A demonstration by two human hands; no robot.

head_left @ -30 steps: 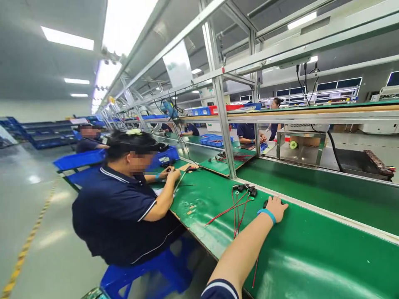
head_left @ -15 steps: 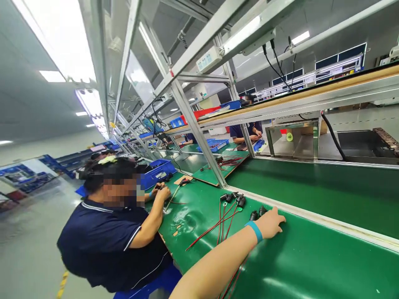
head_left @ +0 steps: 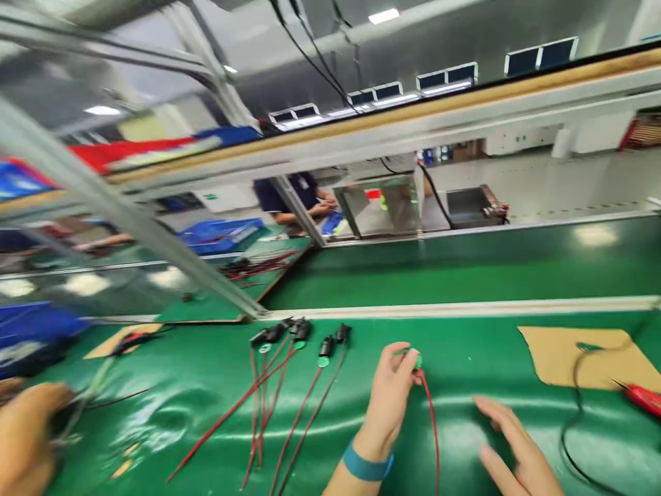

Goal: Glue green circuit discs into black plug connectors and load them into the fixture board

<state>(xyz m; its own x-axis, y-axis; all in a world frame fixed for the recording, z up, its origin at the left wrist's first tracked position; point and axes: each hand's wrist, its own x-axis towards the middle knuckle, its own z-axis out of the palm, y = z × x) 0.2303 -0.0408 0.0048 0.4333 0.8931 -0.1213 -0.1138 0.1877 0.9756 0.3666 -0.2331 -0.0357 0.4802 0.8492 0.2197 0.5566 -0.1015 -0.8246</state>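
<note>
Turquoise-banded left hand angled forward, grip closed on red-wired piece; right hand, grip open, empty.

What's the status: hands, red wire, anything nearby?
Left hand gripping red wire at its green end; right hand open; black plugs to the left, red tool far right.

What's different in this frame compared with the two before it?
The left hand has moved right, away from the two black sockets, and now grips a piece with a red wire. The view has turned right, bringing in the right hand, open, and a red-handled tool. The two sockets and the bunch of wired sockets beside them stayed put.
</note>
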